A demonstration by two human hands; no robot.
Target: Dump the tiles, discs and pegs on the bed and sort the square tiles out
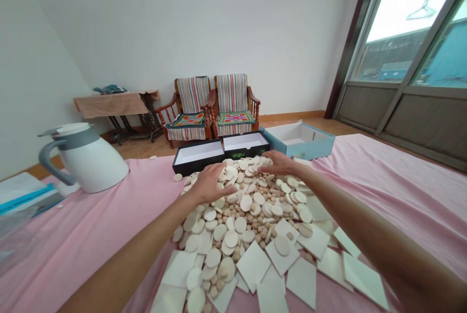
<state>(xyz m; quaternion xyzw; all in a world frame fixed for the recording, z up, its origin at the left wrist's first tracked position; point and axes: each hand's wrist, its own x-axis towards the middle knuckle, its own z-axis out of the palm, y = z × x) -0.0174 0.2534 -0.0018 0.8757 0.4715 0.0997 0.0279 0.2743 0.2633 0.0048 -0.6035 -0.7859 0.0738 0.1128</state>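
Both your hands rest on the far end of the heap of wooden pieces (251,220).
Your left hand (208,184) and right hand (279,162) lie flat, fingers spread, gripping nothing; the black boxes (219,153) and blue box (299,140) beyond look empty, everything unsorted.

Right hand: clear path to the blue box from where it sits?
Probably yes. The right hand rests on the far edge of the wooden pieces; the open blue box lies just beyond, nothing between them.

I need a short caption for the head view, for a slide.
Both hands, left hand and right hand, rest on a pile of pale wooden pieces.
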